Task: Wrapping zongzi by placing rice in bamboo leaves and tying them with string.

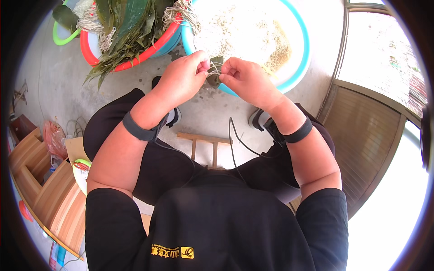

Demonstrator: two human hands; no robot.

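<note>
A small dark green leaf-wrapped bundle (213, 81) is between my two hands, above the near rim of a blue-rimmed basin (296, 79). White string (215, 65) loops over it. On the left side, my left hand (191, 69) pinches the string between thumb and fingers. Opposite it, my right hand (242, 76) pinches the string's other side, fingers curled. Inside the basin lies pale grain (278, 50), partly washed out by glare. Long green leaves (132, 34) fill a red-rimmed basin (90, 50), with bundles of string (181, 15) hanging over its edge.
A green-rimmed container (61, 41) stands at the far left. Between my feet is a wooden stool's frame (203, 137), with a dark cable (234, 135) beside it. Wooden shelving (57, 200) and a plastic bag (54, 139) are at left, a brown panel (362, 135) at right.
</note>
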